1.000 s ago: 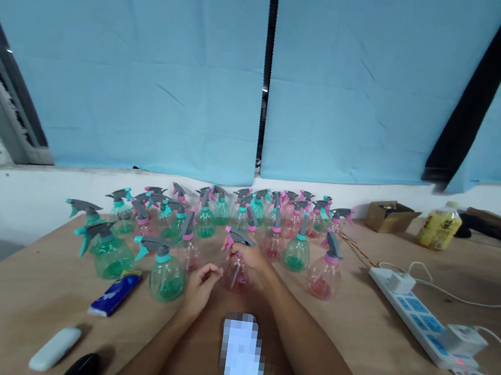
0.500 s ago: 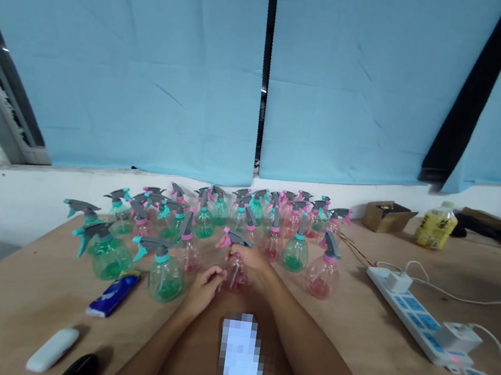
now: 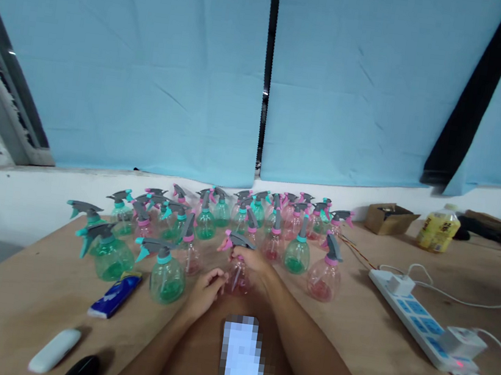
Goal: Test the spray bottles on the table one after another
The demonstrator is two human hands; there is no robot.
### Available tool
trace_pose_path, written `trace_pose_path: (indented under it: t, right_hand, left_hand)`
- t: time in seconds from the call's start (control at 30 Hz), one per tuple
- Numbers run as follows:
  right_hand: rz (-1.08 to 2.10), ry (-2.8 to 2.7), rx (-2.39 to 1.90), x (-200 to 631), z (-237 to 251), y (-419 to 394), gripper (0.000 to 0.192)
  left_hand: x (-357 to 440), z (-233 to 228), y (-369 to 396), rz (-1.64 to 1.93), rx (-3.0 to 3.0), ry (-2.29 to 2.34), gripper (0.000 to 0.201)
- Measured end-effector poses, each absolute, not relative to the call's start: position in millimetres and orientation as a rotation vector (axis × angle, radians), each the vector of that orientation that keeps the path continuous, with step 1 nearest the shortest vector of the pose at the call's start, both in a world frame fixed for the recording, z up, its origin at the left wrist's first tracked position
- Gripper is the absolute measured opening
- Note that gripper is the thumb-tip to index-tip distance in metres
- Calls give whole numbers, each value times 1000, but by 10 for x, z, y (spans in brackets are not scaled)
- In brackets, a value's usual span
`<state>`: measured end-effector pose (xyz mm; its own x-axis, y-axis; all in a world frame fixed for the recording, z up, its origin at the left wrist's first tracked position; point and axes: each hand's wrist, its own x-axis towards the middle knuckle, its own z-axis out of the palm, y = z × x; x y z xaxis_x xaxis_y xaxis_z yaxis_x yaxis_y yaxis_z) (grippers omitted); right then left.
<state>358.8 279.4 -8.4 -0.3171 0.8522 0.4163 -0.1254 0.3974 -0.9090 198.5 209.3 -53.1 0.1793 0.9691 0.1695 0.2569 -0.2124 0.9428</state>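
Note:
A clear pink spray bottle [image 3: 238,281] with a grey and pink trigger head stands upright on the table in front of me. My right hand [image 3: 248,257] is wrapped round its neck, just under the spray head. Low at the bottle's left side is my left hand [image 3: 208,289], its fingers curled in; whether they touch the bottle or pinch something small I cannot tell. Left of that hand stands a green spray bottle [image 3: 167,278], and to the right of my right arm a pink spray bottle [image 3: 324,278]. Pink liquid shows in the held bottle's bottom.
Several more pink and green spray bottles [image 3: 206,223] crowd behind. A phone [image 3: 243,356] lies between my forearms. At left are a blue packet [image 3: 115,296], a white case [image 3: 54,350] and a black object [image 3: 81,370]. A power strip [image 3: 417,320], carton [image 3: 389,220] and yellow drink bottle [image 3: 439,229] stand right.
The whole view has shifted slightly, so things sit a little lower and further right. Both hands keep nearly the same pose at the pink spray bottle.

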Motion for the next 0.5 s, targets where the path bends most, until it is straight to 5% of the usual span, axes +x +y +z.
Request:
trace_pose_path:
  t: [0.5]
  right_hand:
    - [1197, -1570, -580, 3573, -21, 2736, 31]
  left_hand:
    - [1975, -553, 2101, 1097, 1647, 1172, 39]
